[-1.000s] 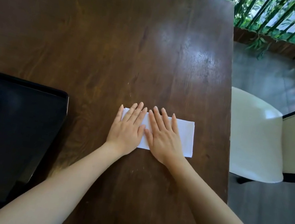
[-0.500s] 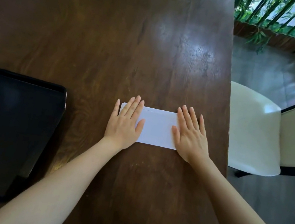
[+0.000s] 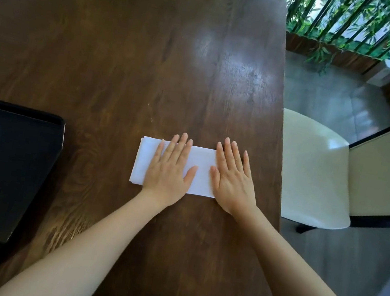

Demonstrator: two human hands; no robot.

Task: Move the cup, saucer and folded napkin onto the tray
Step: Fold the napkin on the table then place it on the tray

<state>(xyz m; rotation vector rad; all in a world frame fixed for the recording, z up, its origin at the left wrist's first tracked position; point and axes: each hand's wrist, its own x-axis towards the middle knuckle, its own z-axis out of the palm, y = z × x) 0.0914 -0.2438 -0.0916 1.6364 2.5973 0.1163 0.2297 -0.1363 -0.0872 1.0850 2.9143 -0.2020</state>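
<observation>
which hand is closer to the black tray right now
Left. The left hand lies flat on the napkin, on the side toward the tray; the right hand presses the napkin's far end.

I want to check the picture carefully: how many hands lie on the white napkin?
2. The left hand lies flat on the middle of the napkin; the right hand lies flat on its right end, which it hides.

Both palms flat on the napkin!
Left hand (image 3: 171,169) and right hand (image 3: 231,179) spread on white folded napkin (image 3: 201,172), brown table (image 3: 126,58); black tray (image 3: 4,167) left, seemingly empty.
</observation>
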